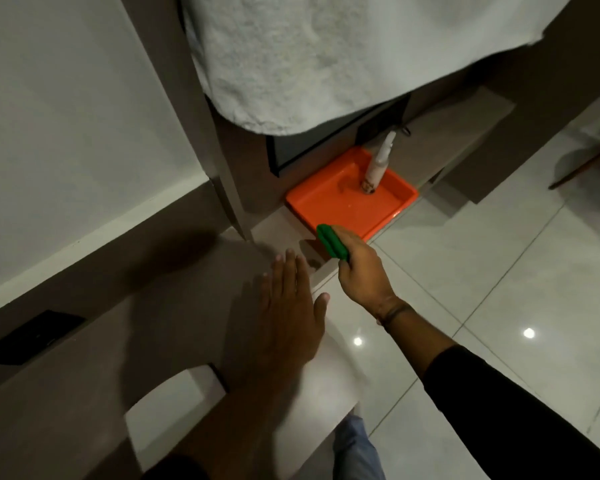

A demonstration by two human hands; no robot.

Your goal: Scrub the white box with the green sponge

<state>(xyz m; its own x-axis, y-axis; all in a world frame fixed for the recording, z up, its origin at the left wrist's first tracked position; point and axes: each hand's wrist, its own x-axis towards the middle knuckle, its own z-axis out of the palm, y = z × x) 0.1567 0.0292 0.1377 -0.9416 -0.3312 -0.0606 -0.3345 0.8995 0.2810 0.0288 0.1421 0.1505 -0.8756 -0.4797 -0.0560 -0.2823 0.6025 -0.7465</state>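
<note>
Two hands are out over the desk [174,341], and they're doing different things. Left hand [288,313] is spread flat, fingers together and thumb out, palm down on or just above the pale surface, can't tell if it's actually touching. Right hand [361,271] is closed around the green sponge [331,242], which sticks out of the top of the fist, just ahead of the left hand's fingertips. Right past the sponge sits an orange tray [329,199] at the desk's edge, and the sponge's tip overlaps its near rim in this view. Inside the tray, further from the hands, a whitish tube [378,164] leans tilted against the back. Hanging above all that, well beyond both hands, is a big white towel [326,53]. Off to the right of the right hand it's glossy tiled floor [499,271]. As for the white box, nothing I can clearly pick out as it.
</note>
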